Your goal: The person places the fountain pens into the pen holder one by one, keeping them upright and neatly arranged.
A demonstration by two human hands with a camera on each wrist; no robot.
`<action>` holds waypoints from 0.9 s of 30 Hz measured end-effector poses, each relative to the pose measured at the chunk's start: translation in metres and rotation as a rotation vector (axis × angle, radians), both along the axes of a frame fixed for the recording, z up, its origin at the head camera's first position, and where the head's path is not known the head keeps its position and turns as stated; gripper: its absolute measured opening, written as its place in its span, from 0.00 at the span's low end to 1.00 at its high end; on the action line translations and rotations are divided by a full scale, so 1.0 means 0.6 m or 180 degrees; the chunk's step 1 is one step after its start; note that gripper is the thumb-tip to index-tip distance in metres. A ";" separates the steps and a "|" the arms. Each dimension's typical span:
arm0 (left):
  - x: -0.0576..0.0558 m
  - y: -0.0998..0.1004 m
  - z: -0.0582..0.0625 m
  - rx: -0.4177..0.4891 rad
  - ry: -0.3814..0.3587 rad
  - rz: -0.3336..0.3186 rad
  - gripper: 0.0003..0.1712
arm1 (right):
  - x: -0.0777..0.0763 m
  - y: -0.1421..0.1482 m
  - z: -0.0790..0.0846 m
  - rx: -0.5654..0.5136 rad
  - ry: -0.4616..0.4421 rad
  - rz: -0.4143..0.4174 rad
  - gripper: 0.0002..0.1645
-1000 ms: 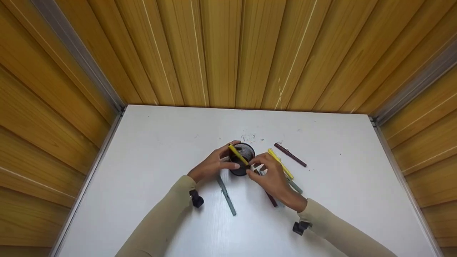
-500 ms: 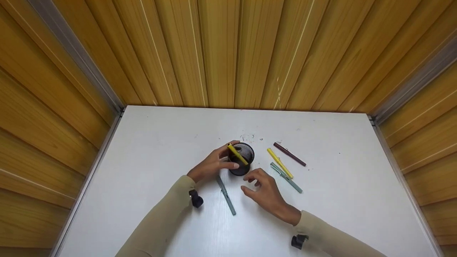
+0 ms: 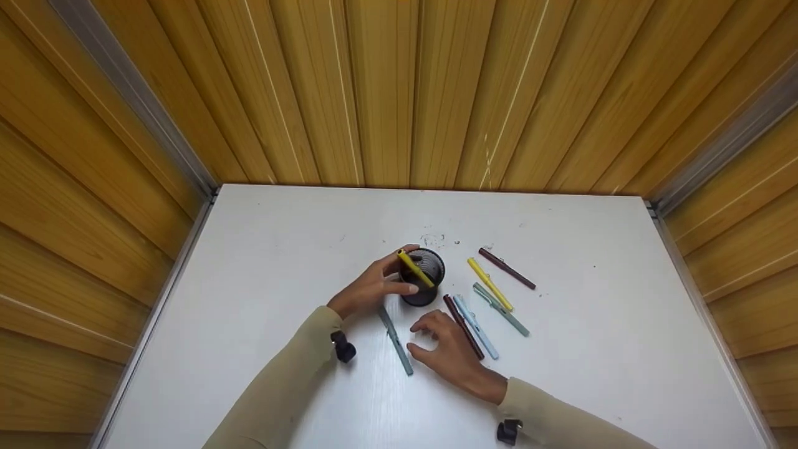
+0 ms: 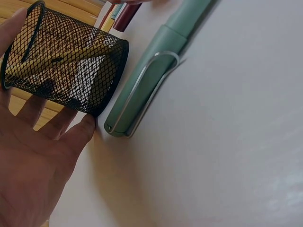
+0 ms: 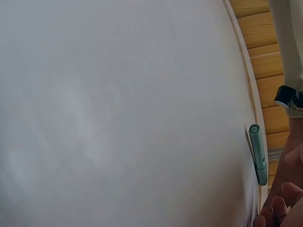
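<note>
Mesh cup (image 3: 432, 269) sits clasped by the left hand (image 3: 369, 290), between thumb and fingers, the right hand (image 3: 452, 352) relaxed nearby.

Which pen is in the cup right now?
The yellow pen leaning inside the mesh cup that the left hand holds. The second yellow pen lies on the table, like all the rest.
</note>
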State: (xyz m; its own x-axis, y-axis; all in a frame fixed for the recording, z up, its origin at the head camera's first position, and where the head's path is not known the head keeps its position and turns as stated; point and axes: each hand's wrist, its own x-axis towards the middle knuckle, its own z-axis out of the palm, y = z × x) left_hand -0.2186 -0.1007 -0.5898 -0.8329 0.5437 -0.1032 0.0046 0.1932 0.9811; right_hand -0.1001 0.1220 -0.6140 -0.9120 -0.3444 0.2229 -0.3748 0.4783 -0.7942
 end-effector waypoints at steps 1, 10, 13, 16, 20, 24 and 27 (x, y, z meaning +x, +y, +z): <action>0.000 0.000 0.000 0.0008 -0.0002 -0.0002 0.43 | 0.000 -0.002 -0.001 0.0012 -0.0024 0.0008 0.13; 0.000 0.001 -0.002 0.0059 0.0039 -0.0028 0.43 | -0.003 -0.021 -0.010 0.0218 0.0017 0.0026 0.16; 0.000 0.001 -0.002 0.0071 0.0028 -0.0027 0.43 | -0.004 -0.027 -0.014 0.0298 0.0162 0.0060 0.17; -0.001 0.000 -0.002 0.0124 0.0042 -0.0041 0.43 | -0.006 -0.033 -0.017 0.0410 0.0302 0.0058 0.18; -0.002 0.000 -0.003 0.0178 0.0076 -0.0071 0.44 | -0.007 -0.041 -0.019 0.0519 0.0322 -0.0022 0.19; -0.003 -0.001 -0.004 0.0164 0.0089 -0.0079 0.44 | -0.006 -0.049 -0.017 0.0563 0.0254 -0.0125 0.19; -0.003 -0.001 -0.003 0.0158 0.0091 -0.0076 0.44 | -0.007 -0.055 -0.018 0.0618 0.0266 -0.0188 0.19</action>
State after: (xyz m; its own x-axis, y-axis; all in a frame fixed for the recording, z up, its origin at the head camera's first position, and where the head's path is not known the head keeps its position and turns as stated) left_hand -0.2204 -0.1015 -0.5915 -0.8218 0.5674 -0.0520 0.0368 0.1439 0.9889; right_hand -0.1045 0.0889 -0.6247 -0.9129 -0.3349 0.2333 -0.4024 0.6423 -0.6524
